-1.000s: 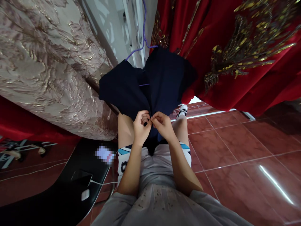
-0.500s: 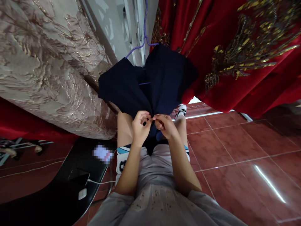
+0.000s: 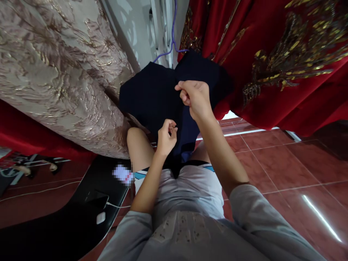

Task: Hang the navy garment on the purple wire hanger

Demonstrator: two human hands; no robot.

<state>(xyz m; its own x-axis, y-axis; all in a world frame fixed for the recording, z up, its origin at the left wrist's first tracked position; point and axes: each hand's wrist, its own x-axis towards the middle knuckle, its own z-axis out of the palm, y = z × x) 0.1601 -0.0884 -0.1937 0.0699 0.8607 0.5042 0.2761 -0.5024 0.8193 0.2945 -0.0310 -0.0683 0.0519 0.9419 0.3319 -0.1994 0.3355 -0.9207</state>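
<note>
A dark navy garment (image 3: 148, 96) hangs in front of me on a purple wire hanger (image 3: 173, 42), its lower part between my knees. My right hand (image 3: 196, 96) is closed in a pinch near the top of the garment's middle seam, apparently on a zipper pull that its fingers hide. Lower down, my left hand (image 3: 166, 137) is in front of the cloth with fingers curled toward the thumb. Whether it grips any fabric there cannot be made out.
Pale brocade cloth (image 3: 81, 94) hangs at left, red sequinned cloth (image 3: 272, 105) at right. Beside my left leg, a black bench (image 3: 67, 221) bears a phone (image 3: 98, 201) with a white cable and a small white case (image 3: 100, 218). Red tiles (image 3: 293, 163) cover the floor.
My right hand has moved up the garment, away from my left hand. The garment's neck opening, which showed the hanger bar inside, is now closed. My left hand stays low.
</note>
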